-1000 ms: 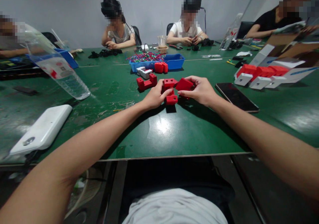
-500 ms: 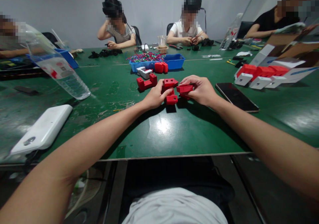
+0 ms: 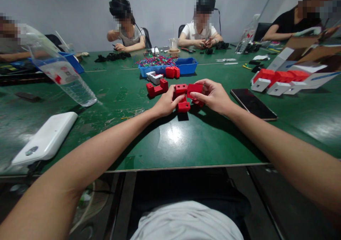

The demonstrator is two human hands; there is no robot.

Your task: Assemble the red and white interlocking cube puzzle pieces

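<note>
The left hand [image 3: 167, 100] is closed on a red C-shaped bracket [image 3: 183, 107], thumb laid across its middle, the two end lugs exposed above and below. The right hand [image 3: 214, 95] pinches a red block [image 3: 194, 90] between thumb and fingers, flat face toward the viewer. A further red piece [image 3: 198, 102] shows beneath this hand; whether it belongs to the block cannot be told.

Position: both held parts are close together over the middle of the desk [image 3: 170, 145]. Contact between them, or with the desk, cannot be confirmed. A red U-shaped bracket [image 3: 157, 89] lies just beyond the left hand; a white bracket [image 3: 154, 77] lies behind it, near a blue tray [image 3: 189, 68]. A smartphone [image 3: 253, 105] lies beside the right forearm.

Handling, as judged: the parts appear to be rigid plastic, light, unlikely to deform under finger pressure. The smooth faces may slip slightly. The bracket's narrow middle section is the sound grip, leaving the holed lugs free; the block is best taken by opposite edges. Thin corners could chip if dropped.
</note>
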